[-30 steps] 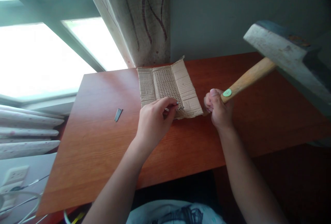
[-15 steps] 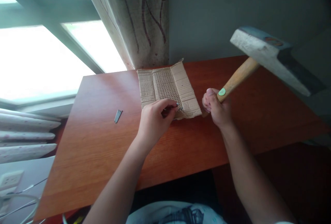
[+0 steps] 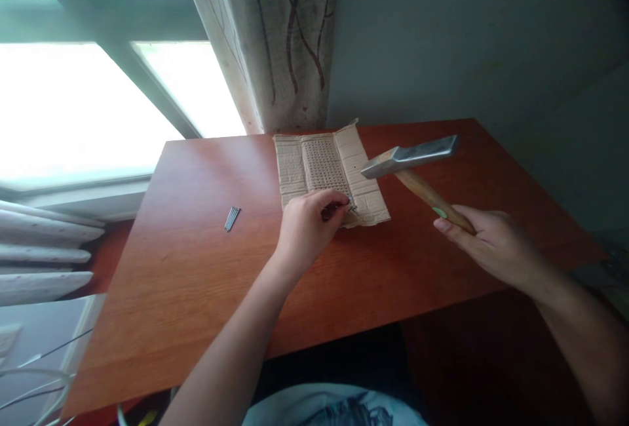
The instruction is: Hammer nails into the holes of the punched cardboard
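Note:
A wooden-handled hammer (image 3: 426, 151) is held in the air by my right hand (image 3: 484, 236), its steel head above and just right of the cardboard. My left hand (image 3: 314, 216) is pinched at the near end of the creased cardboard sheet (image 3: 361, 157), apparently around a nail whose small tip of metal shows at the fingertips. Rows of small dark holes or dots fill the middle panel of the sheet. A little bundle of nails (image 3: 232, 219) lies on the table to the left of my left hand.
The brown wooden table (image 3: 206, 295) spans the view. Behind it hang a patterned curtain (image 3: 295, 39) and a dark wall (image 3: 442, 39), with a bright window (image 3: 73, 111) at the left. White cables (image 3: 44, 373) run near the lower left edge.
My right hand has swung the hammer down and turned it, bringing its head closer to the cardboard. My left hand stays pinched at the same place on the sheet. The view has shifted slightly.

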Available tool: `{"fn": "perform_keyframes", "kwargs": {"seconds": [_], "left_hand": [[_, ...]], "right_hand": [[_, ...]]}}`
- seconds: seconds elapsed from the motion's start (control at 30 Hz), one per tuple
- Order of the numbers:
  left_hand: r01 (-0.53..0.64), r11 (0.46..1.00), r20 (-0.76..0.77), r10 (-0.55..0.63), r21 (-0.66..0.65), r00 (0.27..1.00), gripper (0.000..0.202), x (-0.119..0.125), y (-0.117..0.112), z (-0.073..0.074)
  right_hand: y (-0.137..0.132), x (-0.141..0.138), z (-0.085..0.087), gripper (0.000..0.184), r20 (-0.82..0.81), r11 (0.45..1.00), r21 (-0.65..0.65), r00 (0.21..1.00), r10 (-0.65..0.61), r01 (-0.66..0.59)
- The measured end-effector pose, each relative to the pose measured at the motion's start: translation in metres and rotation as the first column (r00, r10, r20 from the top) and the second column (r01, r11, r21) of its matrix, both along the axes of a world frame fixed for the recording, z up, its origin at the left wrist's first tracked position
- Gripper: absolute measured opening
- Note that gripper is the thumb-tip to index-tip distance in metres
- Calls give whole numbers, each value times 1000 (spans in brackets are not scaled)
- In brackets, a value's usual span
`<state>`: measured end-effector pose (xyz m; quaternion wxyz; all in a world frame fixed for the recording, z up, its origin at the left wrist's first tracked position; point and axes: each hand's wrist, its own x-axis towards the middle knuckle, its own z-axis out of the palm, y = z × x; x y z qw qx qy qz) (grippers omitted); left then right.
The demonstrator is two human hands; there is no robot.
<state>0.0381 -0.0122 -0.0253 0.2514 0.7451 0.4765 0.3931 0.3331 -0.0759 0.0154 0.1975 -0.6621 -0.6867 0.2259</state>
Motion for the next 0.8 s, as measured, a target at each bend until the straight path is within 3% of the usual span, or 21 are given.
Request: {"fn": "perform_keyframes", "kwargs": {"seconds": [0.1,0.23,0.4,0.8], "left_hand": [[5,1000,4,-5,2,1000,9,0,0,0],[1,1000,7,-1,-4,1000,9,1,-1,0],[-5,1000,-12,5,-5,1000,9,0,0,-1],[1,1000,-70,-1,-7,998,9,0,-1,-2]], "right_hand": [[-2,1,18,52,98,997,-10,992,77,-77],[-4,-4,30,52,96,991,-53,987,128,-123],[-4,-13,31,55,78,979,-136,983,164,-152],[-6,-15,31,51,87,974,-170,982,166,-149]]}}
